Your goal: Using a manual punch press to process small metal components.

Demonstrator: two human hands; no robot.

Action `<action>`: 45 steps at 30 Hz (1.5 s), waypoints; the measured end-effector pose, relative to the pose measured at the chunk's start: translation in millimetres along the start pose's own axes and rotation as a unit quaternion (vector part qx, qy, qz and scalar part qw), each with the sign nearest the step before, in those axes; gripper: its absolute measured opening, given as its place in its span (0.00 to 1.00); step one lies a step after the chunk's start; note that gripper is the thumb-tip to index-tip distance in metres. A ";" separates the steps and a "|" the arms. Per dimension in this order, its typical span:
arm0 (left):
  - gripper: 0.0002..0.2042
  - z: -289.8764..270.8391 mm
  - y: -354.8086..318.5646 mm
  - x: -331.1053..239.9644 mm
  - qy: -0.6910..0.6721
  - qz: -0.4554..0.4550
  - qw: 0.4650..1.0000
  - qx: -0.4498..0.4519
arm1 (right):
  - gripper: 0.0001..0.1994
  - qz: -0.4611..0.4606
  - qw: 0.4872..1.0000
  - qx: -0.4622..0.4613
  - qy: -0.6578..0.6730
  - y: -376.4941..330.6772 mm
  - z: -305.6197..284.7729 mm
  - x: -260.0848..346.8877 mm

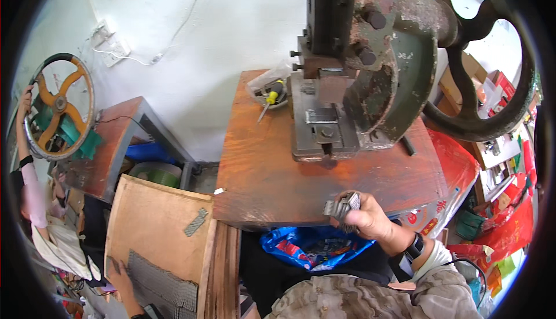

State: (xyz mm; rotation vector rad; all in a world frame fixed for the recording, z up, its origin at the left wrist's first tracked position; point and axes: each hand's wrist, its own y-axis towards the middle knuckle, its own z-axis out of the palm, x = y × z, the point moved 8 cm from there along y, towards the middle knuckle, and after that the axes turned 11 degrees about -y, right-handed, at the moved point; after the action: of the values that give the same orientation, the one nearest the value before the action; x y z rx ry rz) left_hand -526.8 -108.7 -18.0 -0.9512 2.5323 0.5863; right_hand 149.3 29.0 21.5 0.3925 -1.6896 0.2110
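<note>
My right hand (370,220) is shut on a small stack of grey metal pieces (343,206), held at the front edge of the rust-brown work table (272,168). It is just below the die bed of a heavy old press (382,76). My left hand (120,277) reaches down to the lower left and lies with fingers spread on a pile of grey metal pieces (165,284). The pile rests on a tilted wooden board (156,215). One loose grey strip (196,222) lies higher on the board.
The press's dark flywheel (492,116) stands at the right. A yellow-handled screwdriver (269,100) lies at the table's back. A blue bag (307,246) is under the table and red bags (509,226) are at the right. At far left, another person's hand (26,96) holds an orange-spoked wheel (58,105).
</note>
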 end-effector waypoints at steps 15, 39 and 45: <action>0.14 -11.6 6.2 -12.2 0.012 0.073 0.997 0.013 | 0.34 0.129 0.650 0.267 -0.699 -81.6 38.5 -285.5; 0.29 20.4 11.8 -37.3 -0.145 -0.017 0.927 0.345 | 0.24 0.071 0.801 0.237 -0.546 -60.9 63.4 -218.9; 0.28 14.7 11.5 -43.6 -0.110 -0.019 0.940 0.321 | 0.24 0.035 0.797 0.225 -0.560 -64.5 66.1 -202.6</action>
State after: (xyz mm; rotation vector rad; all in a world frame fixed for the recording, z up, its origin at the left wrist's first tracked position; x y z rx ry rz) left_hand -501.2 -70.3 -6.9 -0.6425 2.2545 -0.1507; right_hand 136.2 -26.6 -193.6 0.9333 -2.8413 0.5050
